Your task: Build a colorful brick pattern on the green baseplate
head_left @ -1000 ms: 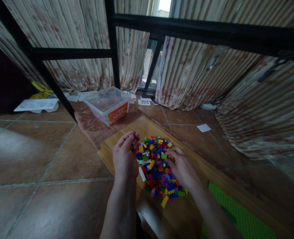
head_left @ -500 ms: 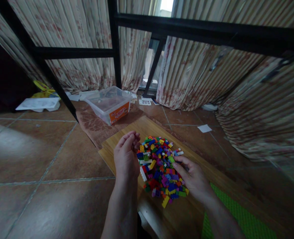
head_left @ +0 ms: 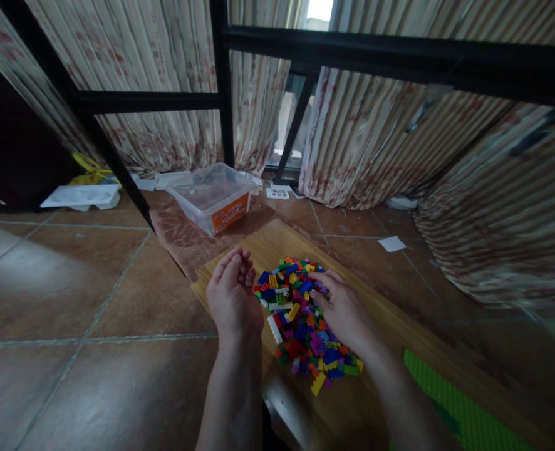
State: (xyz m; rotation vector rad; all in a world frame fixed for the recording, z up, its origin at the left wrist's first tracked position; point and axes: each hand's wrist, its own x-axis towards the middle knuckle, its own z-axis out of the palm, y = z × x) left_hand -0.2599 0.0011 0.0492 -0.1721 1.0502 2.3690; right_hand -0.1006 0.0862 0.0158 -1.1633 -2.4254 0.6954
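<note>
Scores of small plastic bricks lie heaped on the wooden board. The left hand is cupped at the heap's nine o'clock, and I cannot tell if it holds anything. The right hand rests loose-fingered at three o'clock. The bricks look light, hard and slick, so each is best pinched by its sides.

Bricks: moulded plastic, smooth, slightly glossy, in many colours. Surface: light wood, visible grain, satin sheen. Baseplate: green plastic, studded, matt. Tub: clear plastic, glossy, with a printed orange label. Mat: brown woven cloth, rough. Floor: brown glazed tile, reflective. Frame: black metal, matt. Curtains: striped, pleated cloth.
</note>
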